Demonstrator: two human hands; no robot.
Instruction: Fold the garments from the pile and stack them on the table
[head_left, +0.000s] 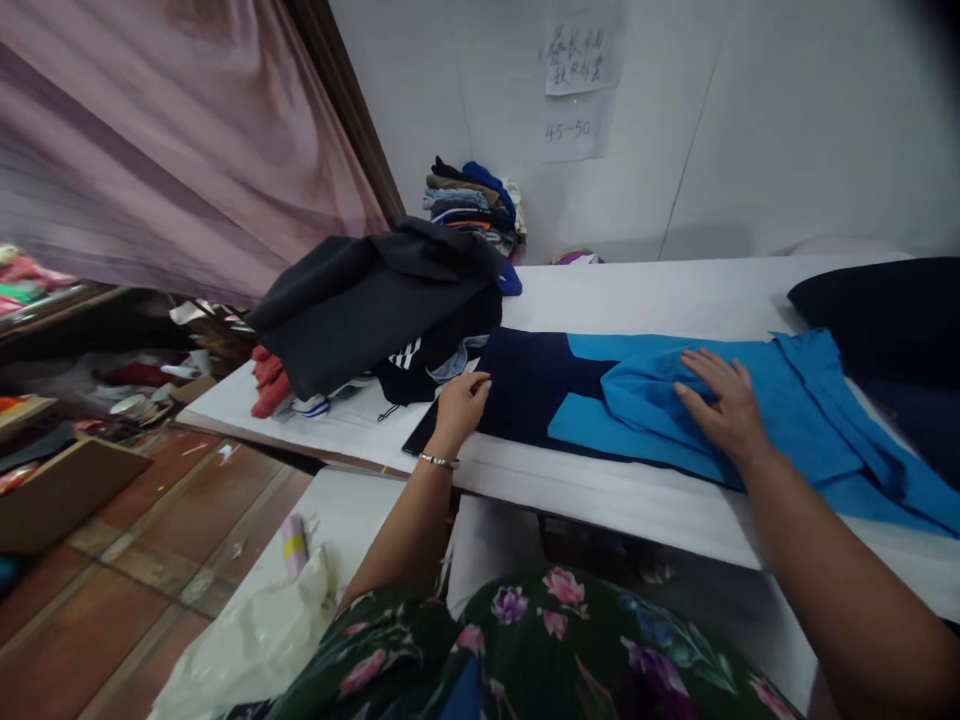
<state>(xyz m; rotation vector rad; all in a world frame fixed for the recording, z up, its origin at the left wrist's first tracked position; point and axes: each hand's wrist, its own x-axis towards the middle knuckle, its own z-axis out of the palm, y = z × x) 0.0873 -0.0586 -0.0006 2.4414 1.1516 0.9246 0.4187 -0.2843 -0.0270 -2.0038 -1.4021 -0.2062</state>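
Observation:
A bright blue and navy garment [585,440] lies stretched lengthwise on the white table, its blue part rumpled near the middle and a blue flap reaching to the right. At the navy end, the fingers of my left hand [465,405] are pinched together on the garment's edge. My right hand [724,400] rests on the blue fabric with its fingers spread and holds nothing. The exact kind of garment is hard to make out.
A heap of dark clothes [375,300] lies left on the white table [645,295], with folded clothes [472,205] stacked behind. Black fabric [892,320] is at the right. Paper notes [576,125] hang on the wall. A plastic bag [255,635] sits lower left.

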